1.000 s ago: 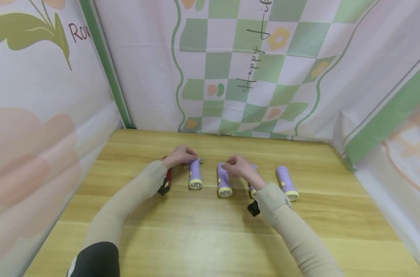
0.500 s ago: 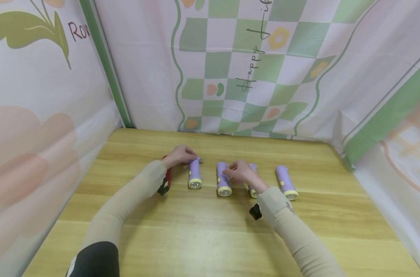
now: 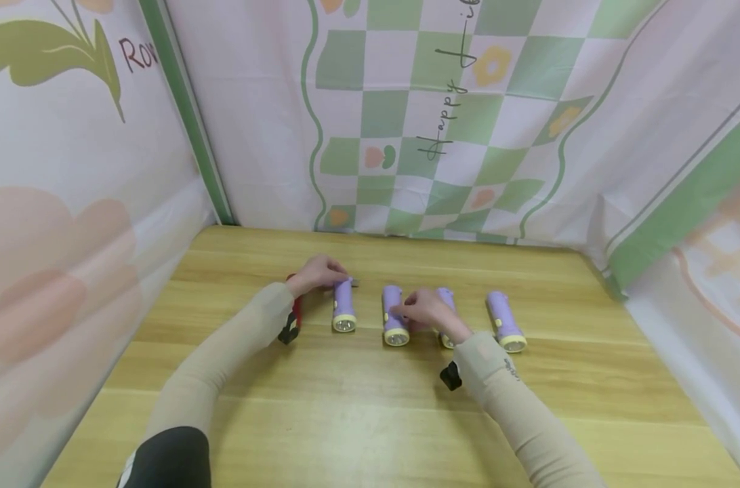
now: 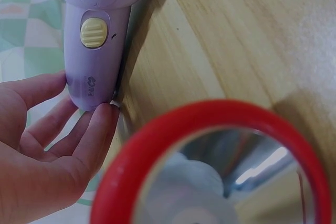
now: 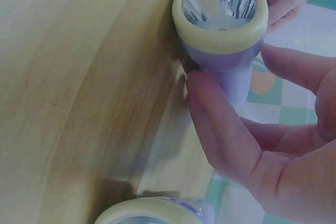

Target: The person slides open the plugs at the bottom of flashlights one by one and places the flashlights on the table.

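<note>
A row of purple flashlights with cream rims lies on the wooden table, lenses toward the near side. At the tail of the leftmost purple flashlight (image 3: 343,305), my left hand (image 3: 321,273) pinches its end; the left wrist view shows a cream slide switch (image 4: 94,33) on its body. My right hand (image 3: 427,308) has its thumb and fingers around the second purple flashlight (image 3: 396,332), just behind its head in the right wrist view. Under my left wrist lies a red flashlight (image 4: 131,156), its lens large in the left wrist view and mostly hidden in the head view.
A third purple flashlight (image 3: 446,298) lies partly behind my right wrist, with another purple flashlight (image 3: 505,322) farther right. Printed curtains (image 3: 260,122) close off the table's (image 3: 345,420) back and sides. Black wrist cameras (image 3: 450,375) hang below the cuffs.
My right hand has slid toward me along the second purple flashlight, from near its tail to nearer its head. My left hand and the flashlights have stayed where they were.
</note>
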`<state>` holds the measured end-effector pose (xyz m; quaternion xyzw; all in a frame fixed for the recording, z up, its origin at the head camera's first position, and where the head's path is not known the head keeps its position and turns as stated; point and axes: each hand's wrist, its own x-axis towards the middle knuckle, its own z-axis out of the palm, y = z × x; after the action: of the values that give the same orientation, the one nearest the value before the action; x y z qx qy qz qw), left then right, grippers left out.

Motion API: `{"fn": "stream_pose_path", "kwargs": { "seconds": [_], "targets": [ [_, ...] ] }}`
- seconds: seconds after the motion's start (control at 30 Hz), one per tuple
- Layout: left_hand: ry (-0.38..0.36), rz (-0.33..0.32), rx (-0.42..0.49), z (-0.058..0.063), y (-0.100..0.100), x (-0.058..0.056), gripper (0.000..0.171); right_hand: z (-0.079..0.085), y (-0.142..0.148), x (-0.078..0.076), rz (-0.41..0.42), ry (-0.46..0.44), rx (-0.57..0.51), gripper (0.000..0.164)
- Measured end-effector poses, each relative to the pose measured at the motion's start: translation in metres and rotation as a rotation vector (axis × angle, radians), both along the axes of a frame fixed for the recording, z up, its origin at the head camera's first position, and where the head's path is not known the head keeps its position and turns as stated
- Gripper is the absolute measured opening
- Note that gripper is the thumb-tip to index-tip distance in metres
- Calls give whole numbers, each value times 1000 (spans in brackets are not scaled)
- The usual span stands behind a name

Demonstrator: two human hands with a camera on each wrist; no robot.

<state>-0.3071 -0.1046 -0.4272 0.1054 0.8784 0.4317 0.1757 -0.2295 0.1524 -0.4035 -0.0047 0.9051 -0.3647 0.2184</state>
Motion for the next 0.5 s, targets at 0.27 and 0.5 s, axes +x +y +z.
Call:
{"fn": "stream_pose_path", "kwargs": {
  "seconds": [0.27, 0.5],
  "targets": [
    [6, 6, -3, 1, -1, 1, 34, -3, 0, 1, 1, -23, -56, 41],
    [10, 12, -22, 0, -1, 1, 34, -5, -1, 2, 10, -40, -63, 41]
  ]
}}
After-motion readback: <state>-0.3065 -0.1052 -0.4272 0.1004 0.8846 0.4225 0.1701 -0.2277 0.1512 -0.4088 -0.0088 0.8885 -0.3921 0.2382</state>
